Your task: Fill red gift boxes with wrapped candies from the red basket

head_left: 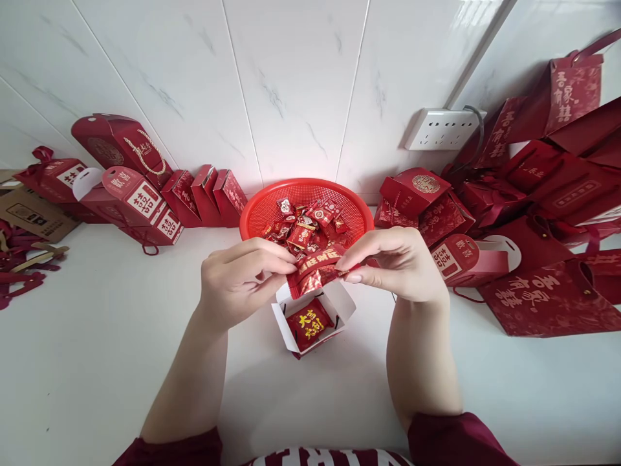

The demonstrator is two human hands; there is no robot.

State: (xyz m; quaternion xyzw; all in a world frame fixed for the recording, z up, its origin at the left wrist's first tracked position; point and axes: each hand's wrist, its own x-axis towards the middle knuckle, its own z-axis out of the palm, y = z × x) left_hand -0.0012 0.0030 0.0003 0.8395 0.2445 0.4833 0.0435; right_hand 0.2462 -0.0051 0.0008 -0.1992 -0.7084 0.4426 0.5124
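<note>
Red packet [313, 270] is pinched at both ends by fingers [272, 260] of left hand [237, 281] and right hand [402, 262], so neither's nearer, long axis pretty much side-to-side, over the back of the open box [342, 303].

The held packet [315, 270] has a glossy, crinkled wrapper with foil-like highlights, and the smaller sweets [301, 235] have shiny wrappers too, inside a basket [359, 220] of smooth, perforated plastic. The open box [343, 304] looks like thin card, matt white inside, while the carton [39, 210] is dull brown cardboard and one gift box carries a twisted cord handle [136, 159]. Behind the smooth, softly sheened bench [145, 310], the wall tiles [295, 84] look polished, the socket strip [441, 131] is smooth plastic, and the sleeve [458, 435] is matt cloth.
</note>
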